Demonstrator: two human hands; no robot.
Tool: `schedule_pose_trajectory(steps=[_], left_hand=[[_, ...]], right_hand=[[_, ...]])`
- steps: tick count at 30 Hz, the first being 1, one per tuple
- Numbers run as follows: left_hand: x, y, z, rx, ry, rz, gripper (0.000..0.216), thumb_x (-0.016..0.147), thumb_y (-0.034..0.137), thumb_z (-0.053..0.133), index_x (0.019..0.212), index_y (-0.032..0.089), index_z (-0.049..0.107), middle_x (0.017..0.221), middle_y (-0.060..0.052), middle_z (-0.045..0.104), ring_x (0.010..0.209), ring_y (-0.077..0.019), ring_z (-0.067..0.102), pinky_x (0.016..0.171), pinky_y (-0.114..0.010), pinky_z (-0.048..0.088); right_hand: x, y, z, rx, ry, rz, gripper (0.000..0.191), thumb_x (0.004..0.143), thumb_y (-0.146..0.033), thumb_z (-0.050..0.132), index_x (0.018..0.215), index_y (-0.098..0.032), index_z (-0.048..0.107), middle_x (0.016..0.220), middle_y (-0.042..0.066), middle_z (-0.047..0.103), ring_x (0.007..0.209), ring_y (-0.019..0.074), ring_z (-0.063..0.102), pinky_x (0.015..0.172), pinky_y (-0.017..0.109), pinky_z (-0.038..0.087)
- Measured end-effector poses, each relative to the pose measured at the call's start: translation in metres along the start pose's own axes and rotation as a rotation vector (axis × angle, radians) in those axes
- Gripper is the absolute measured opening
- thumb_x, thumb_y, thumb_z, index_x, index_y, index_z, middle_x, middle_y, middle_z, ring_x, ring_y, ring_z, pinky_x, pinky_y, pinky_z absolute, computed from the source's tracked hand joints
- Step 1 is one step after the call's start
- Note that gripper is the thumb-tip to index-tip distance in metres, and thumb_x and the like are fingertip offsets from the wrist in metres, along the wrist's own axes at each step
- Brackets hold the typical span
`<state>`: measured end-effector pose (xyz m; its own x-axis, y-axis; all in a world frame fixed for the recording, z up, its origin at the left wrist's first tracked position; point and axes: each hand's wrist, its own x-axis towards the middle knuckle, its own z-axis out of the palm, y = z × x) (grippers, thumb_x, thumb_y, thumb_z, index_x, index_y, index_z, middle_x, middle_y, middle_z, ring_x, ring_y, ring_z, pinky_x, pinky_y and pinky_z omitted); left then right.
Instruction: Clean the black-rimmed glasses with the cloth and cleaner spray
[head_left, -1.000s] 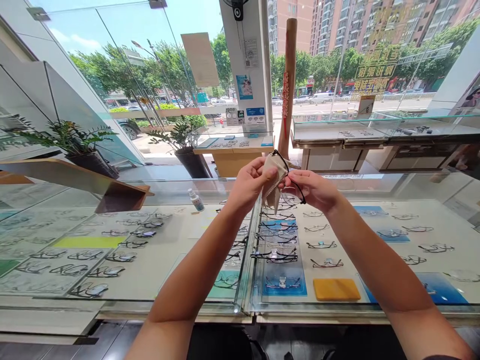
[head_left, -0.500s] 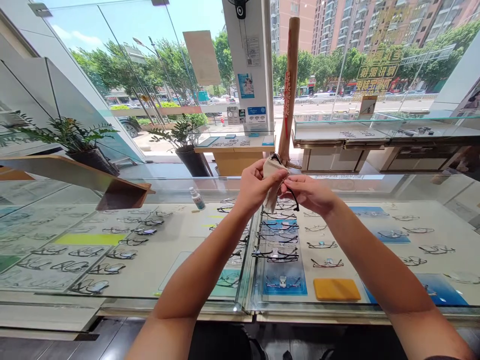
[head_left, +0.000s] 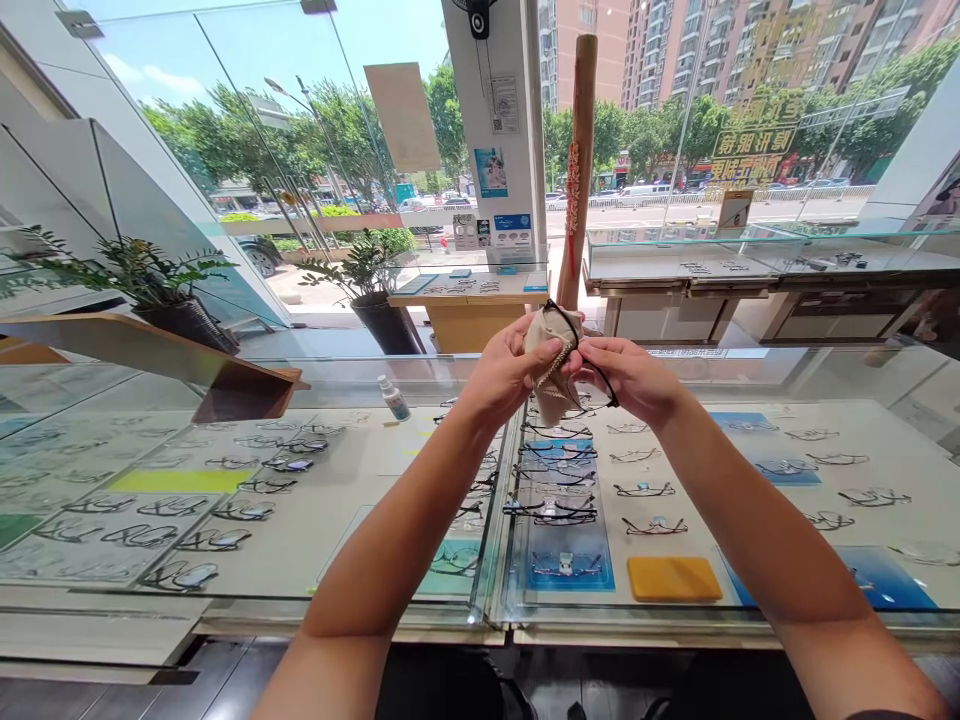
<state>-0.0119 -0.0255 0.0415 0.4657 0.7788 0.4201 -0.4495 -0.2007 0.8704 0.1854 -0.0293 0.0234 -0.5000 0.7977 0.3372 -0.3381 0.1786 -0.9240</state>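
Note:
Above the glass counter, my left hand [head_left: 514, 368] is closed round a beige cleaning cloth [head_left: 553, 385], its thumb pressing the cloth against a pair of black-framed glasses [head_left: 568, 325]. The cloth has a zigzag edge and hangs below the fingers. Part of the frame and its lenses is hidden by cloth and fingers. My right hand [head_left: 630, 375] pinches the glasses at their right side, and a dark temple arm curves down beneath its fingers. Left of the hands, a small white spray bottle [head_left: 394, 398] stands on the counter.
Below my arms, the glass display counter [head_left: 495, 600] holds rows of glasses [head_left: 555, 510]. A yellow-orange case [head_left: 673, 579] lies near its front edge. A wooden board [head_left: 247, 390] juts in from the left. Beyond stand a wooden post [head_left: 581, 180] and potted plants [head_left: 371, 290].
The glasses have turned in my hands, so more of the black rim shows above the cloth. My right hand has shifted slightly right. The cloth has been refolded over the frame.

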Motion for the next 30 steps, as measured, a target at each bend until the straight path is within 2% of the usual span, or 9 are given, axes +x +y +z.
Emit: schedule_pose_trajectory(steps=[4,8,13,17,20,22,24,27,30], left_hand=[[0.001,-0.01,0.0,-0.049,0.028,-0.001,0.044,0.078,0.033,0.096,0.115,0.016,0.079,0.089,-0.005,0.076,0.075,-0.0121,0.068,0.074,-0.023,0.058],[0.003,-0.02,-0.003,0.027,0.108,0.07,0.037,0.078,0.036,0.097,0.105,0.017,0.08,0.083,-0.004,0.076,0.069,-0.0102,0.067,0.067,-0.021,0.057],[0.002,-0.022,0.002,0.133,0.196,0.147,0.038,0.082,0.049,0.092,0.084,0.017,0.072,0.062,0.0,0.068,0.051,-0.0085,0.058,0.051,-0.02,0.048],[0.0,-0.024,0.011,0.18,0.296,0.212,0.045,0.089,0.059,0.084,0.08,0.019,0.066,0.053,0.002,0.063,0.042,-0.0077,0.052,0.043,-0.02,0.039],[0.002,-0.024,0.013,0.165,0.34,0.21,0.055,0.093,0.069,0.074,0.073,0.02,0.061,0.048,0.002,0.059,0.037,-0.0076,0.048,0.039,-0.021,0.036],[0.003,-0.02,0.009,0.163,0.286,0.17,0.059,0.093,0.074,0.07,0.073,0.019,0.064,0.052,-0.001,0.062,0.04,-0.0092,0.053,0.041,-0.022,0.041],[0.004,-0.014,0.003,0.163,0.179,0.125,0.058,0.091,0.073,0.073,0.08,0.016,0.071,0.064,-0.005,0.07,0.052,-0.0127,0.064,0.049,-0.024,0.05],[0.004,-0.004,-0.005,0.158,0.026,0.105,0.048,0.088,0.06,0.084,0.103,0.015,0.078,0.089,-0.009,0.079,0.073,-0.0168,0.074,0.068,-0.028,0.061],[0.002,-0.003,-0.006,0.176,-0.019,0.121,0.048,0.084,0.044,0.091,0.121,0.018,0.077,0.098,-0.008,0.08,0.073,-0.0144,0.072,0.072,-0.027,0.062]], right_hand=[[0.001,0.004,0.003,0.065,-0.003,-0.001,0.036,0.088,-0.053,0.09,0.084,-0.018,0.081,0.092,0.003,0.069,0.09,0.0126,0.063,0.09,0.025,0.052],[0.001,0.005,0.004,0.074,-0.021,0.004,0.036,0.09,-0.051,0.089,0.084,-0.018,0.079,0.094,0.003,0.068,0.09,0.0121,0.062,0.089,0.025,0.052],[0.0,0.006,0.005,0.039,-0.094,0.027,0.035,0.095,-0.05,0.084,0.086,-0.017,0.078,0.091,0.003,0.065,0.09,0.013,0.059,0.087,0.025,0.049],[0.002,0.009,0.011,0.035,-0.134,0.005,0.035,0.095,-0.05,0.084,0.087,-0.016,0.078,0.091,0.003,0.065,0.092,0.0136,0.059,0.091,0.027,0.048],[0.003,0.01,0.014,-0.005,-0.142,0.004,0.035,0.095,-0.05,0.084,0.09,-0.016,0.079,0.093,0.004,0.066,0.091,0.0139,0.058,0.091,0.029,0.048],[0.002,0.007,0.012,-0.008,-0.113,0.004,0.036,0.094,-0.051,0.084,0.09,-0.016,0.078,0.095,0.004,0.067,0.092,0.0144,0.059,0.094,0.03,0.05],[0.0,0.002,0.009,0.02,-0.072,0.014,0.037,0.092,-0.052,0.086,0.088,-0.017,0.078,0.097,0.005,0.068,0.096,0.0151,0.062,0.1,0.031,0.052],[-0.002,-0.005,0.004,0.056,-0.037,0.041,0.037,0.09,-0.053,0.088,0.086,-0.017,0.079,0.096,0.005,0.069,0.097,0.0149,0.065,0.102,0.03,0.054],[-0.002,-0.007,0.001,0.093,-0.031,0.055,0.037,0.088,-0.052,0.09,0.083,-0.017,0.078,0.093,0.004,0.068,0.095,0.0137,0.065,0.1,0.027,0.056]])
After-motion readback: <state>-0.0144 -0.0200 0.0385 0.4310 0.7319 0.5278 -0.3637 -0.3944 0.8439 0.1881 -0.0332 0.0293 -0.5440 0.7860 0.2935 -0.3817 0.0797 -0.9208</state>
